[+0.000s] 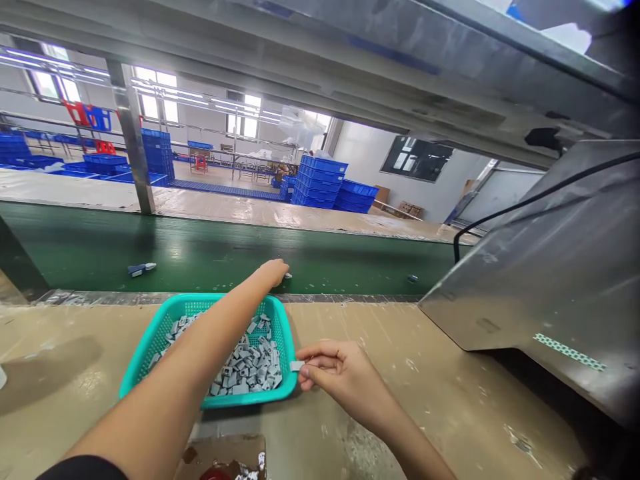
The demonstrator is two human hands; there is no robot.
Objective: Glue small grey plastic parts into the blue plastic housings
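My left hand (273, 273) reaches across the basket to the green belt, its fingers closed downward and mostly hidden. The pale tip of a small part (287, 275) shows beside them; its kind I cannot make out. Between the thumb and fingers of my right hand (335, 370), a small grey plastic housing (297, 366) is pinched at the basket's right rim. The teal plastic basket (287, 333) holds many similar grey housings (250, 363), partly covered by my left forearm.
A dark-blue and grey connector-like piece (142, 269) lies on the green conveyor belt (210, 243), and a small dark piece (413, 279) lies farther right. A slanted metal housing (545, 280) bounds the right side. Cardboard (230, 450) lies in front. A metal post (133, 140) rises beyond the belt.
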